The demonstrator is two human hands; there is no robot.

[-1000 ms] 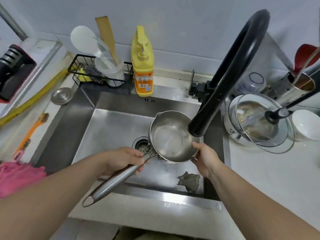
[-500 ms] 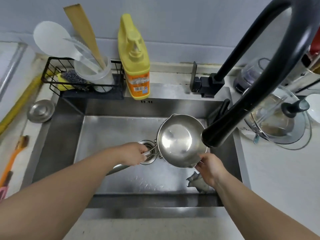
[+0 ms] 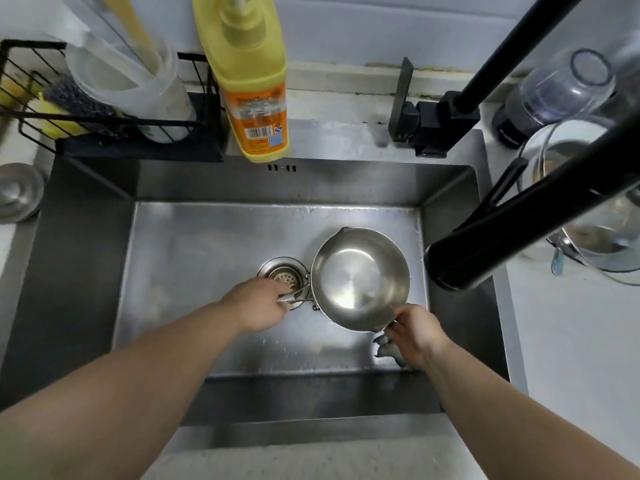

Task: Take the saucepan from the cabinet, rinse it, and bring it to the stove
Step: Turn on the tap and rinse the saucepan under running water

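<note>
A small steel saucepan (image 3: 360,278) is held low inside the steel sink (image 3: 194,258), just right of the drain strainer (image 3: 284,277). My left hand (image 3: 258,308) grips its handle close to the bowl; most of the handle is hidden under the hand. My right hand (image 3: 414,332) pinches the pan's near right rim. The pan's open side faces up at me and looks empty. The black tap spout (image 3: 485,251) ends up and to the right of the pan, and no water runs from it.
A yellow-orange soap bottle (image 3: 252,91) and a black wire rack (image 3: 104,123) with sponges and a utensil cup stand behind the sink. A grey rag (image 3: 386,348) lies under my right hand. A glass-lidded pot (image 3: 588,209) and a blender jar (image 3: 554,88) sit on the right counter.
The pan has dropped deeper into the sink and shifted off from under the spout, both hands staying on it. My head has moved closer over the basin.
</note>
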